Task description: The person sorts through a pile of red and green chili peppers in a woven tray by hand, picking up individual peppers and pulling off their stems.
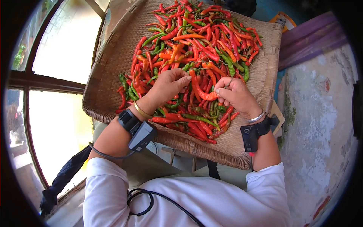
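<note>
- The pepper (pixel 204 94) I see between the two hands, above the near half of the pile (pixel 196 41); it is red and curved like a hook.
- Its long axis is not straight: from the far left end, beside the left hand (pixel 172 85), it comes down toward near, then bends to the right, to the right hand (pixel 238 96).
- So the right hand is the nearer one, at the right end of the pepper, and from this grip the body lies to the left.
- The right grip seems to pinch this end between thumb and finger; a thin stem (pixel 229 82) sticks out there, toward the far side.
- The left hand has thumb and fingers brought close, next to the other end; if they pinch something, or only touch, I cannot tell.
- Around and below lie many red, orange and green peppers, all in the woven basket (pixel 234 160), whose near rim is by the person's body.
- About writing: the left box (pixel 143 136) and the right box (pixel 250 138), strapped on the forearms, carry small pale marks, too tiny for me to read. I find no brand or label that can be read.
</note>
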The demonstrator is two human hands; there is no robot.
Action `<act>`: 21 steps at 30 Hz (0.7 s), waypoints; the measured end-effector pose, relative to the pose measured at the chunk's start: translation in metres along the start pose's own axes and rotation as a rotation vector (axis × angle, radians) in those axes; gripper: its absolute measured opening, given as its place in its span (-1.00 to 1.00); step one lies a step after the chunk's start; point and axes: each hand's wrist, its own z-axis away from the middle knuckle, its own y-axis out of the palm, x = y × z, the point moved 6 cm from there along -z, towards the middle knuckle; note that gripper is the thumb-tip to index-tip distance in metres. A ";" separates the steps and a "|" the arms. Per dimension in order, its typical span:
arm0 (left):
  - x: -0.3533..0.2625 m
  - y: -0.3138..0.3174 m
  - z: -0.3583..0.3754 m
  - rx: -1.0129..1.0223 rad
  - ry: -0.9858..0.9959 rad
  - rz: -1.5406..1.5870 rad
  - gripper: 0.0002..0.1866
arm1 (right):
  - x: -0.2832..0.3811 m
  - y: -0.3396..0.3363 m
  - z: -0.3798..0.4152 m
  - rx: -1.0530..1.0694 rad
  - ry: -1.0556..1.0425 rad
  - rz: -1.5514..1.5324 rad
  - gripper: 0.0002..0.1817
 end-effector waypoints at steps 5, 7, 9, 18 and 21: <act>0.008 0.008 -0.004 0.043 0.080 -0.241 -0.79 | 0.008 -0.020 0.005 0.013 -0.051 -0.027 -0.86; 0.006 0.009 -0.004 0.028 0.145 -0.257 -0.81 | 0.011 -0.040 0.001 -0.065 -0.195 -0.316 -0.81; 0.007 0.009 -0.006 0.020 0.129 -0.292 -0.80 | 0.019 -0.059 0.003 -0.290 -0.395 -0.757 -0.68; 0.016 0.018 -0.002 0.066 -0.021 -0.218 -0.65 | -0.032 0.022 -0.019 -0.008 0.091 -0.499 -0.50; 0.007 0.023 0.004 0.068 -0.074 0.012 -0.63 | -0.044 0.033 -0.025 -0.029 0.072 -0.409 -0.43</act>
